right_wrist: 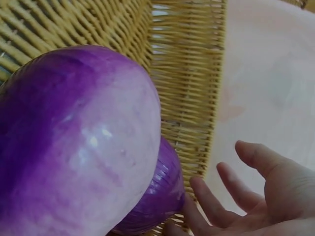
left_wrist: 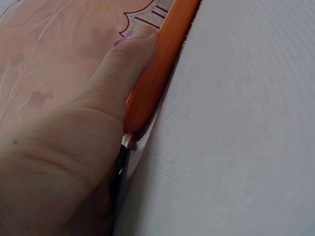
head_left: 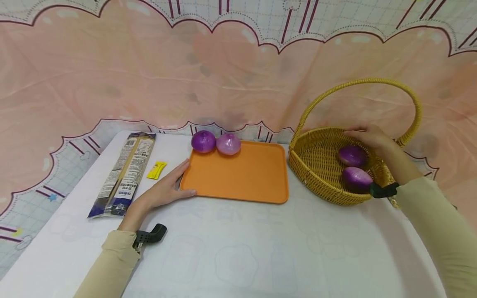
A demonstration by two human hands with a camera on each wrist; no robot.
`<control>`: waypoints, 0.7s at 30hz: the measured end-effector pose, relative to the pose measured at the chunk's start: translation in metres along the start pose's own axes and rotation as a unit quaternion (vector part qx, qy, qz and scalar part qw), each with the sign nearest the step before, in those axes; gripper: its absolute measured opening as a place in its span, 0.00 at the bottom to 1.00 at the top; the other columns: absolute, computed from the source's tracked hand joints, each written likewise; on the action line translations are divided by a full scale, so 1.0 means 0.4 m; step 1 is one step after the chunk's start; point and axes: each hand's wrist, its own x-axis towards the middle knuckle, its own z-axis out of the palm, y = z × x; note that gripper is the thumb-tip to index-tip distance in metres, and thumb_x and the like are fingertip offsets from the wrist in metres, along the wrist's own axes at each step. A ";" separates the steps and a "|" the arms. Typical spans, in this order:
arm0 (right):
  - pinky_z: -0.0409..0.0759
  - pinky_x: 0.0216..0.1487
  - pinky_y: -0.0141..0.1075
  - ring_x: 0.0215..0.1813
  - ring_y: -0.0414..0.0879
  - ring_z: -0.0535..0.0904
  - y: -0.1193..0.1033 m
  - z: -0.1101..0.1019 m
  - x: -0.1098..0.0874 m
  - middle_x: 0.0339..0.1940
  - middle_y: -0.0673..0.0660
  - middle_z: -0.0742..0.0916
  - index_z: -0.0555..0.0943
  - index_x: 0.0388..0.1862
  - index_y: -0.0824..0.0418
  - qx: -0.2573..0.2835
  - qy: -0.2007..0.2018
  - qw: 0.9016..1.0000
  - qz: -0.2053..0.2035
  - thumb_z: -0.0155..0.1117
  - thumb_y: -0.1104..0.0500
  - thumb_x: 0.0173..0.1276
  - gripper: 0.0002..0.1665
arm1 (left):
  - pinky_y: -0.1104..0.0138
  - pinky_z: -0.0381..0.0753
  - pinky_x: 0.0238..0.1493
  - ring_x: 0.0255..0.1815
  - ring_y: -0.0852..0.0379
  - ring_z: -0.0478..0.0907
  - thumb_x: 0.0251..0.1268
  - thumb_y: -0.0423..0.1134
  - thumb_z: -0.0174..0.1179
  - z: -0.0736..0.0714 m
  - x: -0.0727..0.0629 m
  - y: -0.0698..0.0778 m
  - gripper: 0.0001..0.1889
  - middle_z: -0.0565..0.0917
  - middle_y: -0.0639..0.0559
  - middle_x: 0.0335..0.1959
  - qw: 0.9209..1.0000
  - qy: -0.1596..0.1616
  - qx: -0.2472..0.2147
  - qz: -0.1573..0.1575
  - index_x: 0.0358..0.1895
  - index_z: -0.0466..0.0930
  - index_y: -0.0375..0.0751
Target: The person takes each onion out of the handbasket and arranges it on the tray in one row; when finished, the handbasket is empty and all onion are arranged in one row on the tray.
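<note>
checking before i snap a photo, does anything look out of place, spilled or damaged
Nothing looks spilled or damaged. Slightly odd: two purple onions bunch at the far left corner of the orange tray, leaving most of it bare.

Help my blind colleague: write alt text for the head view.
A left hand touches an orange tray, two purple onions at its far left corner; right hand is over a wicker basket holding two more. A long packet and yellow sachet lie left.

Pink scalloped cloth (head_left: pixel 149 74) hangs behind a white table (head_left: pixel 208 252).
</note>
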 end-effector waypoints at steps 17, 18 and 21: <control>0.74 0.45 0.27 0.56 0.53 0.72 0.024 0.008 -0.003 0.54 0.61 0.79 0.72 0.61 0.71 -0.080 0.007 0.997 -0.020 0.55 0.42 0.72 0.34 | 0.44 0.45 0.79 0.81 0.40 0.41 0.58 0.60 0.65 0.005 0.000 -0.002 0.54 0.43 0.45 0.81 1.000 0.003 0.006 0.004 0.79 0.42 0.42; 0.74 0.44 0.26 0.55 0.51 0.72 0.025 0.009 -0.002 0.53 0.60 0.79 0.72 0.60 0.71 -0.080 0.003 0.997 -0.022 0.55 0.43 0.72 0.34 | 0.44 0.45 0.79 0.81 0.40 0.41 0.58 0.59 0.65 0.005 0.001 -0.002 0.54 0.43 0.45 0.81 1.000 0.003 0.006 0.004 0.79 0.42 0.42; 0.73 0.43 0.22 0.50 0.41 0.73 0.027 0.011 0.002 0.53 0.58 0.79 0.73 0.61 0.73 -0.082 -0.007 0.996 -0.028 0.55 0.45 0.73 0.34 | 0.44 0.46 0.79 0.81 0.40 0.42 0.58 0.59 0.65 0.006 0.003 -0.001 0.54 0.43 0.45 0.81 1.000 0.004 0.006 0.008 0.79 0.42 0.42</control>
